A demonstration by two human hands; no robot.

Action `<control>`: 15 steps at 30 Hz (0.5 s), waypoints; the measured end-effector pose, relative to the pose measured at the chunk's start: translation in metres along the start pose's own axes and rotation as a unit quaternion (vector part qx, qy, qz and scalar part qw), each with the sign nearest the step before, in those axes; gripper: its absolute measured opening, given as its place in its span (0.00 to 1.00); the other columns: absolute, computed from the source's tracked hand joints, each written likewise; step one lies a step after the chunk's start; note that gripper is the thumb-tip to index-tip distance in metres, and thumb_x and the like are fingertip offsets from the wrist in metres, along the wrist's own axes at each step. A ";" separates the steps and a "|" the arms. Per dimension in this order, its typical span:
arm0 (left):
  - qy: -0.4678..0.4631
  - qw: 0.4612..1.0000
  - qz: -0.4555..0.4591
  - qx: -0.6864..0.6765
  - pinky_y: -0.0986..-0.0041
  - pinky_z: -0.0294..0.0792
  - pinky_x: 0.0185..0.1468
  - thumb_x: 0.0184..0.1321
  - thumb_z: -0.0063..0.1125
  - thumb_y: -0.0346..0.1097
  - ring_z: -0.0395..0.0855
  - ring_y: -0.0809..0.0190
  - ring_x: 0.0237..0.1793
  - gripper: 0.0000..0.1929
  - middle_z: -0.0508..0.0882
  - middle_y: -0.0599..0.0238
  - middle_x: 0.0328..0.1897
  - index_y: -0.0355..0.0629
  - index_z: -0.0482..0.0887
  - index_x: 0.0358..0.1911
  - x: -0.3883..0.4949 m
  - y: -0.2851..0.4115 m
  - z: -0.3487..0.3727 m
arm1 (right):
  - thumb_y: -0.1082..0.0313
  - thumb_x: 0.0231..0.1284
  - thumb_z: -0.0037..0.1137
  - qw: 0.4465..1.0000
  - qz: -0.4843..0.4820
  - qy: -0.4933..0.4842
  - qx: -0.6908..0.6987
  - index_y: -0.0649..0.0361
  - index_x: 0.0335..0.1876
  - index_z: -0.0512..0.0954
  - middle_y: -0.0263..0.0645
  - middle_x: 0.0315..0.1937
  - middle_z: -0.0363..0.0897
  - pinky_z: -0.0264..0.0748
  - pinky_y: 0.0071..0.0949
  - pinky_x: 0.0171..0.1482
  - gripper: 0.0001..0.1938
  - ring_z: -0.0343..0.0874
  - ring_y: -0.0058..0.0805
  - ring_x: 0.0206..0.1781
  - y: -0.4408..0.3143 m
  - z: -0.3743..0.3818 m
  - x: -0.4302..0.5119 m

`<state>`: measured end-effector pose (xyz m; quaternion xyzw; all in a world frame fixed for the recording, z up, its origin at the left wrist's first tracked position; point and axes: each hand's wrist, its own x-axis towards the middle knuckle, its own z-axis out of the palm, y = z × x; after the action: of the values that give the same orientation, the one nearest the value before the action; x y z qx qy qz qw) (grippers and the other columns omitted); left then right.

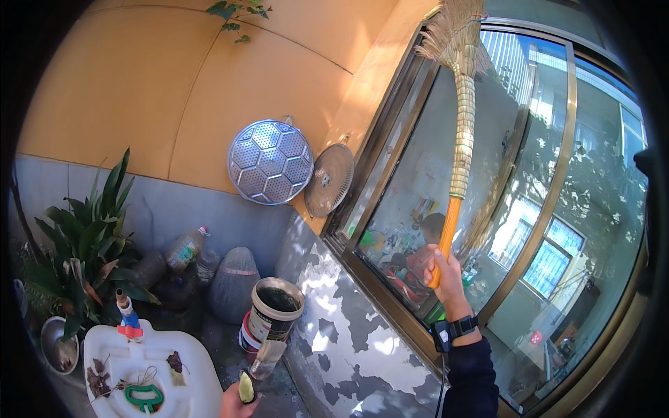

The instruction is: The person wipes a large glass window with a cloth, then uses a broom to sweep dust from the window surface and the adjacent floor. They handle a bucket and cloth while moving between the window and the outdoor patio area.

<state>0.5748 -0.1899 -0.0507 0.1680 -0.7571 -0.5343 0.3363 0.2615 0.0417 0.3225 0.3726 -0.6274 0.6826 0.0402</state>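
My right hand [447, 277] grips the orange wooden handle of a straw broom [462, 130], raised upright with its bristles at the top of the view, in front of the sliding glass window [470, 219]. At the bottom edge, my left hand [239, 401] is partly cut off by the frame. Its fingers are around the dark handle of a flat brush [267, 359] with pale bristles, which points up and right. Whether the brush bristles touch the bucket behind them, I cannot tell.
A bucket of dark liquid [277, 299] stands against the peeling wall [350, 334]. A white plastic tank [188, 360] with a tap and a potted plant [94, 235] are at left. A perforated metal steamer plate [270, 162] and a round cover [329, 180] hang on the wall.
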 end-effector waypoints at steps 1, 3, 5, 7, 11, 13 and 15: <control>0.005 1.000 0.000 -0.023 0.65 0.74 0.47 0.57 0.64 0.33 0.85 0.53 0.43 0.17 0.86 0.51 0.40 0.34 0.79 0.48 0.008 -0.004 0.000 | 0.64 0.70 0.50 0.999 0.038 0.025 0.013 0.62 0.48 0.69 0.34 0.21 0.69 0.70 0.24 0.19 0.11 0.70 0.22 0.16 0.013 0.012 0.003; 0.004 0.998 -0.007 -0.056 0.65 0.74 0.47 0.57 0.65 0.34 0.85 0.53 0.43 0.17 0.86 0.51 0.42 0.34 0.79 0.48 0.017 -0.013 -0.012 | 0.58 0.71 0.50 0.995 -0.028 0.085 -0.036 0.59 0.38 0.67 0.31 0.17 0.64 0.62 0.22 0.13 0.13 0.64 0.20 0.12 0.035 0.026 0.018; 0.027 0.999 -0.026 -0.015 0.65 0.74 0.48 0.57 0.64 0.33 0.85 0.54 0.43 0.16 0.86 0.51 0.43 0.34 0.80 0.47 0.023 -0.017 -0.020 | 0.55 0.71 0.49 0.985 -0.056 0.142 -0.078 0.58 0.35 0.66 0.29 0.15 0.62 0.60 0.20 0.12 0.15 0.62 0.18 0.11 0.044 0.036 0.059; 0.049 0.997 -0.051 -0.033 0.65 0.73 0.50 0.57 0.64 0.31 0.85 0.55 0.44 0.15 0.86 0.50 0.43 0.34 0.80 0.47 0.024 -0.016 -0.028 | 0.49 0.70 0.50 0.984 -0.074 0.147 -0.064 0.58 0.34 0.66 0.28 0.14 0.62 0.59 0.20 0.11 0.19 0.61 0.18 0.10 0.040 0.041 0.107; 0.092 0.977 -0.146 -0.128 0.70 0.76 0.32 0.60 0.63 0.32 0.83 0.64 0.34 0.18 0.84 0.56 0.36 0.34 0.77 0.52 0.034 -0.015 -0.025 | 0.45 0.67 0.52 0.969 -0.112 0.182 -0.124 0.61 0.32 0.69 0.32 0.14 0.65 0.61 0.23 0.11 0.23 0.65 0.21 0.09 0.026 0.052 0.201; 0.115 0.982 -0.109 -0.106 0.74 0.73 0.24 0.60 0.63 0.33 0.80 0.68 0.30 0.17 0.82 0.59 0.33 0.34 0.77 0.50 0.044 -0.020 -0.020 | 0.44 0.66 0.51 0.956 -0.126 0.204 -0.171 0.64 0.32 0.70 0.35 0.13 0.68 0.63 0.25 0.12 0.25 0.68 0.24 0.09 0.024 0.058 0.238; 0.115 0.987 -0.104 -0.046 0.74 0.73 0.24 0.60 0.63 0.34 0.81 0.68 0.29 0.17 0.82 0.59 0.33 0.35 0.77 0.49 0.053 -0.026 -0.020 | 0.44 0.66 0.51 0.939 -0.131 0.226 -0.222 0.66 0.31 0.71 0.37 0.12 0.69 0.65 0.27 0.12 0.26 0.70 0.26 0.10 0.023 0.064 0.272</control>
<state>0.5476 -0.2464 -0.0531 0.2904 -0.6668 -0.5777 0.3707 0.0828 -0.1318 0.4514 0.2689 -0.6833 0.5805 0.3518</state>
